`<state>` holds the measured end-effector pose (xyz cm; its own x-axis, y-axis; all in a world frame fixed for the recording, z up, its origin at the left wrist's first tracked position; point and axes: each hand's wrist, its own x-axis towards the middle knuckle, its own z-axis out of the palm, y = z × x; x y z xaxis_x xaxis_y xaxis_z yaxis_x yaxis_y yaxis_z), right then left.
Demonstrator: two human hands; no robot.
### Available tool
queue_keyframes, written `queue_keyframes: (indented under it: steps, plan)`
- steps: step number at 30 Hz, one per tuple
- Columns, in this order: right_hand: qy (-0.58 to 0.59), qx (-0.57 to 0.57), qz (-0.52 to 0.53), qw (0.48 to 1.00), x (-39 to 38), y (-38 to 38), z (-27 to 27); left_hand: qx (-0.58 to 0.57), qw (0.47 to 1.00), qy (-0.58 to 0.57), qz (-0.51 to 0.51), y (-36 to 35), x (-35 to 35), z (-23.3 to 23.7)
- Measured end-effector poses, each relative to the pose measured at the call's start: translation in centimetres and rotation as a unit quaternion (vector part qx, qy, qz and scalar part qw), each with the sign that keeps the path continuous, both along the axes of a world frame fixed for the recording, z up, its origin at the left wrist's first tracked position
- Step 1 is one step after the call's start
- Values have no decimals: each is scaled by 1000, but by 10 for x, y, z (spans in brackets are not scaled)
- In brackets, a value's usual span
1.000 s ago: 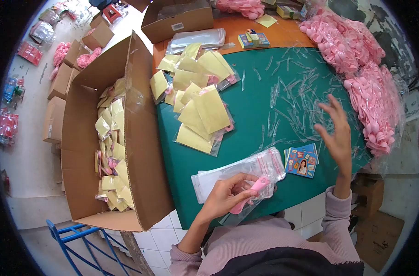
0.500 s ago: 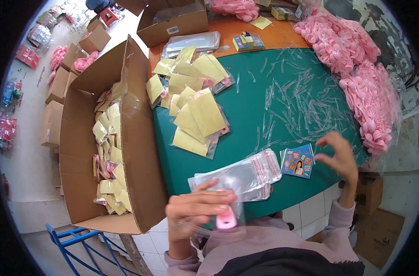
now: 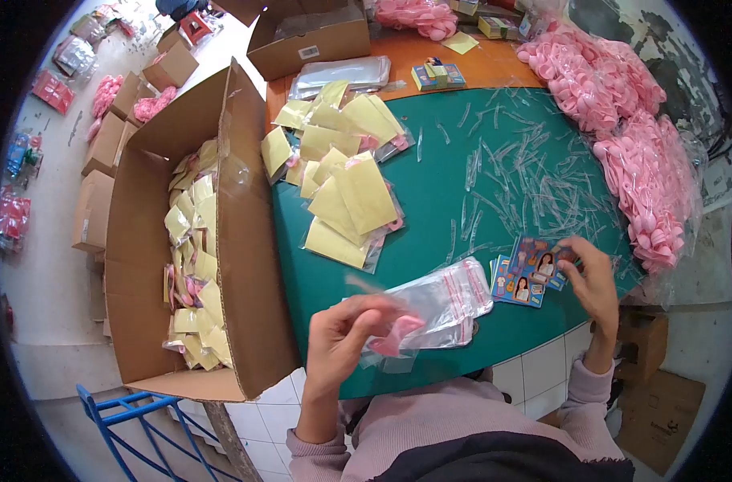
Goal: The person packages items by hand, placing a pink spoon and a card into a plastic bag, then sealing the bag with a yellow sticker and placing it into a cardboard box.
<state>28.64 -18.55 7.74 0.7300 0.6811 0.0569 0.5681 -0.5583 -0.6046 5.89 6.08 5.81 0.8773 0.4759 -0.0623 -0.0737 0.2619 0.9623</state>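
A green-topped table (image 3: 438,201) with an orange far edge (image 3: 502,72) stands on a pale floor (image 3: 49,321) — evenly lit. Small cardboard boxes (image 3: 101,145) sit off its left edge, and a blue metal frame (image 3: 133,414) stands by its near-left corner.

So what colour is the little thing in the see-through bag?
Pink. The piece inside the clear bag held by the left hand; head view.

Bare green mat (image 3: 434,189) mid-table; yellow packets (image 3: 358,193) left, pink heap (image 3: 647,177) right, cards (image 3: 520,287) near edge.

head-worn view, steeply downward, close over table (image 3: 430,241)
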Motion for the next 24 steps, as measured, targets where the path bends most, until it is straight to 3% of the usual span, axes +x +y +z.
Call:
queue_keyframes:
  steps: [3,5,7,9,10,13,14,17,18,21,24]
  plan:
    - [93,-50,-47,993,-2,12,30,2,999,13,-44,-5,6,1]
    - [85,-34,-16,996,6,10,23,6,998,34,-59,-6,6,6]
    - [-37,-194,98,975,16,8,10,75,992,5,-104,1,3,-2]
    - [-62,-179,99,977,12,9,8,20,955,-288,71,1,3,-8]
    - [-66,-146,90,983,11,9,8,117,965,-235,7,11,-3,-3]
    - [-47,-94,52,993,9,8,10,74,969,-237,13,16,-9,15]
    - [-16,-72,16,997,5,7,8,9,948,-303,100,24,-13,7]
    - [46,-29,-25,998,-6,18,25,54,966,-252,4,17,-8,24]
    - [45,-30,-24,998,-7,21,30,6,962,-272,36,18,-9,22]
    - [-49,9,14,999,-16,30,41,34,977,-207,-34,16,-5,21]
    - [38,83,22,996,-28,44,53,35,991,-131,-19,14,-6,28]
